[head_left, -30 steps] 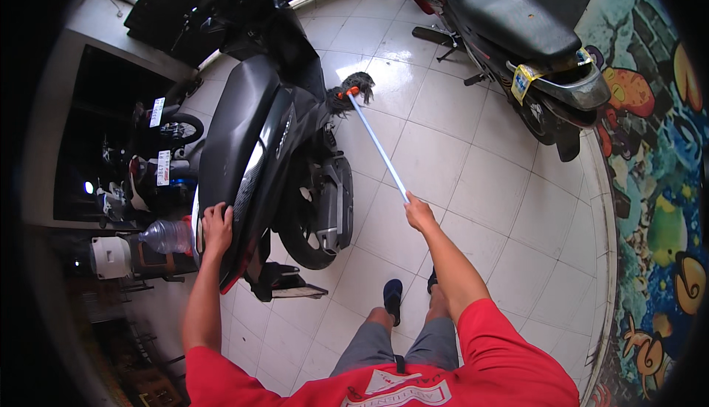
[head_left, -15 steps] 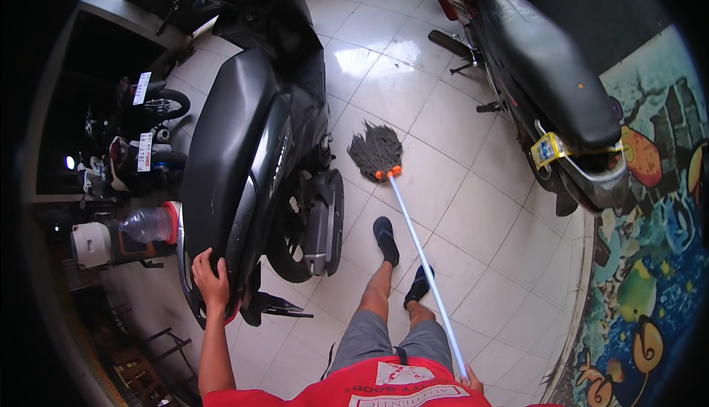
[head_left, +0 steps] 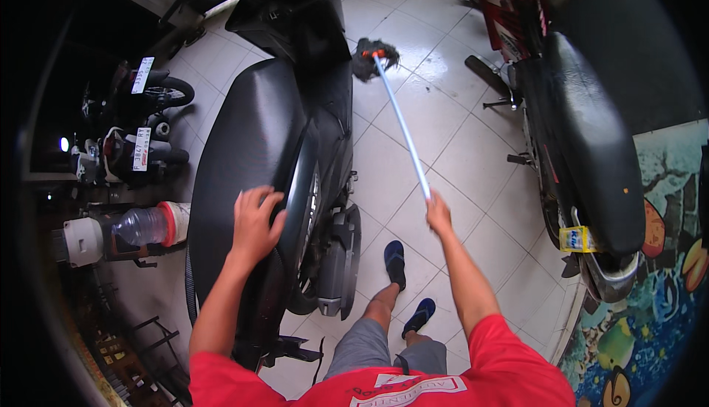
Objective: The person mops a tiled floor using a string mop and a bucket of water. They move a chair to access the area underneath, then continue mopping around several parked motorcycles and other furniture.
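My right hand (head_left: 439, 213) is closed around the lower part of a pale blue mop handle (head_left: 405, 126). The handle slants forward and a little left to an orange joint. Beyond my hand the rest of the handle cannot be made out. The mop's dark grey strands (head_left: 365, 66) lie on the tiled floor beside the front of a black scooter. My left hand (head_left: 257, 219) is over the scooter's black seat (head_left: 247, 134), its fingers apart and holding nothing. Whether it presses on the seat or hovers just above is hard to tell.
At right stands a red and black motorcycle (head_left: 598, 163) with a yellow packet (head_left: 577, 239) at its tail. Two more motorbikes (head_left: 136, 148) are at left, above a water dispenser with a clear bottle (head_left: 140, 226). A painted wall (head_left: 628, 340) borders the right side.
The mop head has moved forward, away from my feet. My right arm has stretched forward with the handle. My left hand has shifted from the seat's rear toward its middle.
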Available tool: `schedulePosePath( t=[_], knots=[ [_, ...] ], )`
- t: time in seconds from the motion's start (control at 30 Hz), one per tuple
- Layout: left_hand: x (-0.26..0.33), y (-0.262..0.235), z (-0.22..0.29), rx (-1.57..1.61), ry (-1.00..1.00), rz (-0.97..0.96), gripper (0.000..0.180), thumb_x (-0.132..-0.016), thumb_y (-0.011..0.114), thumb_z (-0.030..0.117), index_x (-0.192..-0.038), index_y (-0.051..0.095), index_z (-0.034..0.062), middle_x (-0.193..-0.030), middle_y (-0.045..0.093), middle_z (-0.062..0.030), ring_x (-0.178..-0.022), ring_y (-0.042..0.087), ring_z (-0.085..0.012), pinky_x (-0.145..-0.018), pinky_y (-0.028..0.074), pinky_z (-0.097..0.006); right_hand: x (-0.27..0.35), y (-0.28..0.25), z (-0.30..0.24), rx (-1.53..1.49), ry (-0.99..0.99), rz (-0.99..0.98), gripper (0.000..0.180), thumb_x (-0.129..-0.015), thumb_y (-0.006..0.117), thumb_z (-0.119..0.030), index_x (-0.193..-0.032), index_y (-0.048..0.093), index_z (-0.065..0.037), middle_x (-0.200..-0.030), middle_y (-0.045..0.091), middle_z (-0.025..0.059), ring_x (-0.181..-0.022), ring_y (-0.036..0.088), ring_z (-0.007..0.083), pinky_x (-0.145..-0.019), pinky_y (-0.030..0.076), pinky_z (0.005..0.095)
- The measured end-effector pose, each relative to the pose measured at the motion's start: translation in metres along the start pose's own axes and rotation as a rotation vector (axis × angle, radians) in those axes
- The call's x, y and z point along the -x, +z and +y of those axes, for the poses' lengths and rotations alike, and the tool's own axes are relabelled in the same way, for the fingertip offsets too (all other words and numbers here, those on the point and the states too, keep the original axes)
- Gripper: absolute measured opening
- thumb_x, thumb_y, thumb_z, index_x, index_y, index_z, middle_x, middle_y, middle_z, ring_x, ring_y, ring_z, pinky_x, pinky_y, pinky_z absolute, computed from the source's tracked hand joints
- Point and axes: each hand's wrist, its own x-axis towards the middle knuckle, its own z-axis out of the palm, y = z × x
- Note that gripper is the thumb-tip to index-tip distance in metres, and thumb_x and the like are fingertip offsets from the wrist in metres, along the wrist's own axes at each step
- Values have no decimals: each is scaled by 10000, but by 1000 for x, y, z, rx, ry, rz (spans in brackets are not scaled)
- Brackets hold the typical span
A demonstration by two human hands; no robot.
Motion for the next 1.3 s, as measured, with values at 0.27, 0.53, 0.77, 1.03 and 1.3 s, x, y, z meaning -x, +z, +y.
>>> schedulePosePath(
  t=[0.27,0.53,0.77,1.03,1.3],
  knots=[
    [-177,80,-114,-122,-112,185,238,-809,632,203,-1028,633,111,-1102,538,-79,-1085,474,-290,-962,364,-449,-63,-42,54,330,48,-98,431,-959,360,-452,-1234,412,-125,-994,605,320,-948,567,510,-817,450,561],
    [-189,83,-104,-176,-182,202,277,-792,633,190,-1052,610,98,-1125,485,-99,-1124,424,-304,-1007,315,-477,267,-163,92,429,444,-232,353,-961,430,-390,-986,496,-45,-793,600,292,-778,580,503,-648,437,557],
    [-196,77,-104,-179,-257,103,308,-751,638,155,-1047,592,87,-1130,465,-129,-1134,412,-340,-1028,287,-510,-27,-112,63,270,135,-144,435,-967,392,-439,-1045,531,-34,-906,604,287,-850,575,485,-701,440,551],
    [-223,86,-111,-135,-247,11,351,-707,623,128,-1052,580,79,-1113,446,-145,-1113,401,-361,-1002,292,-488,-560,-67,-169,246,11,-145,568,-946,361,-524,-1042,574,-6,-905,644,265,-783,649,404,-697,517,476],
    [-207,86,-120,-158,-288,-66,367,-710,602,180,-1067,567,102,-1110,414,-152,-1129,372,-372,-1026,253,-580,-365,-125,18,319,165,-116,498,-973,361,-469,-1041,570,-21,-989,604,264,-937,571,451,-786,459,502]
  ],
)
